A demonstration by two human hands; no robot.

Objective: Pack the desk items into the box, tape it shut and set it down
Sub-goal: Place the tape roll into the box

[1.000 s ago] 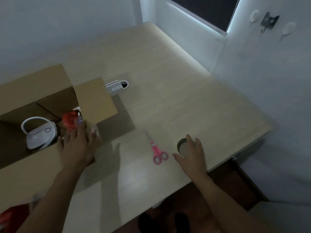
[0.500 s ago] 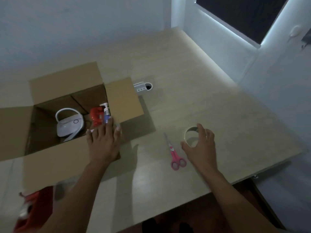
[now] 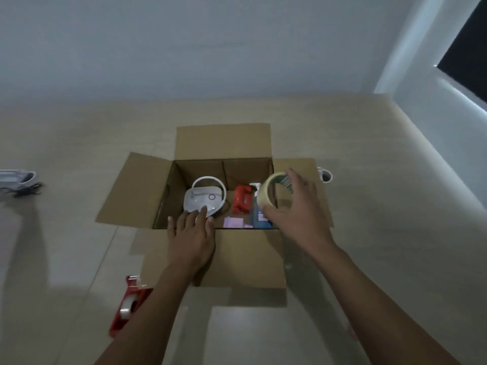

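An open cardboard box (image 3: 247, 259) sits on the desk with all flaps spread. Inside lie a white round device with a handle (image 3: 204, 197), a red stapler-like item (image 3: 242, 199), a blue pump bottle (image 3: 257, 206) and a purple pad (image 3: 233, 222). My right hand (image 3: 297, 206) holds a roll of pale tape (image 3: 268, 192) over the box's right side. My left hand (image 3: 191, 238) rests flat on the near flap, fingers apart, fingertips at the box's opening.
A red tape dispenser (image 3: 129, 306) lies on the desk near my left forearm. A white cup-like holder (image 3: 326, 175) stands behind the right flap. A grey object with a black cord (image 3: 18, 180) sits at the far left edge.
My right hand picked the tape roll off the desk and carried it left over the box. The view swung left; the pink scissors are out of sight.
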